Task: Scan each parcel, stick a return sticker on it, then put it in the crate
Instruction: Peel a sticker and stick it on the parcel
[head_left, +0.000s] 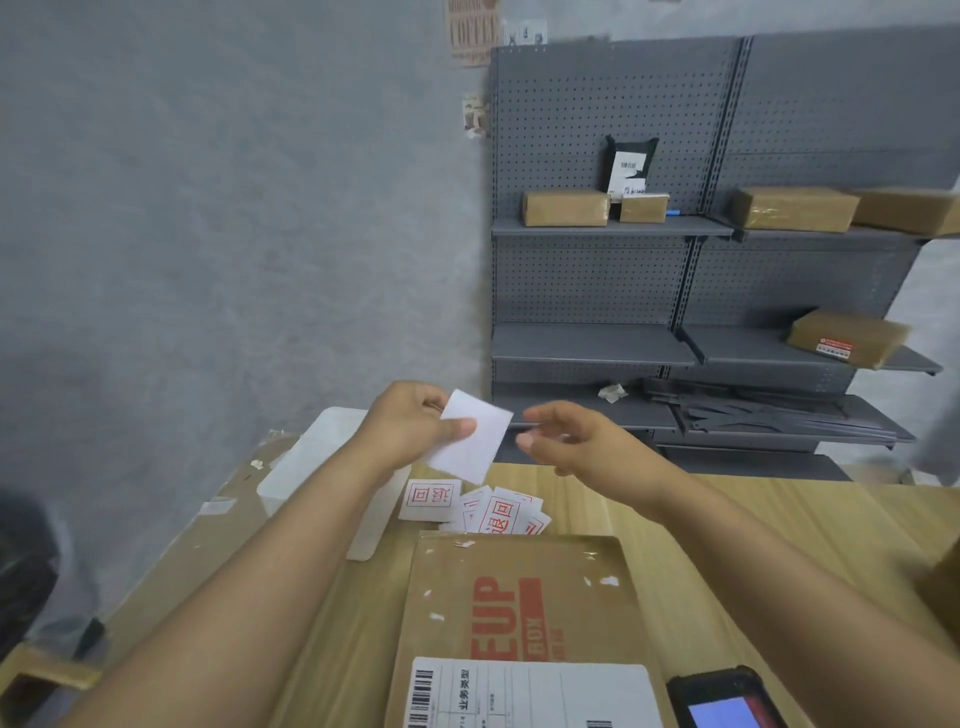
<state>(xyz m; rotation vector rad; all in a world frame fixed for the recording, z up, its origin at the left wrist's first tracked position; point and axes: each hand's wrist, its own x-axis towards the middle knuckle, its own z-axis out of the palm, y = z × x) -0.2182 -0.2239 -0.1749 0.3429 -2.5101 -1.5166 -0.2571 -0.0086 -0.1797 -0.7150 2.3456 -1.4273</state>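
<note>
My left hand (415, 423) pinches a white return sticker sheet (475, 441) by its left edge, blank side toward me, above the table. Just right of the sheet hovers my right hand (566, 439), fingers loosely curved and holding nothing. Below them a pile of return stickers (488, 512) with red print lies on the table. A flat brown cardboard parcel (524, 603) with red lettering and a white shipping label (530, 693) lies nearest me. A white crate (322, 457) stands at the table's left, behind my left forearm.
A handheld scanner (727, 699) with a lit screen lies at the bottom right on the wooden table (779, 525). Grey shelving (597, 343) behind the table holds several brown parcels (566, 208). A dark object sits at the far left edge.
</note>
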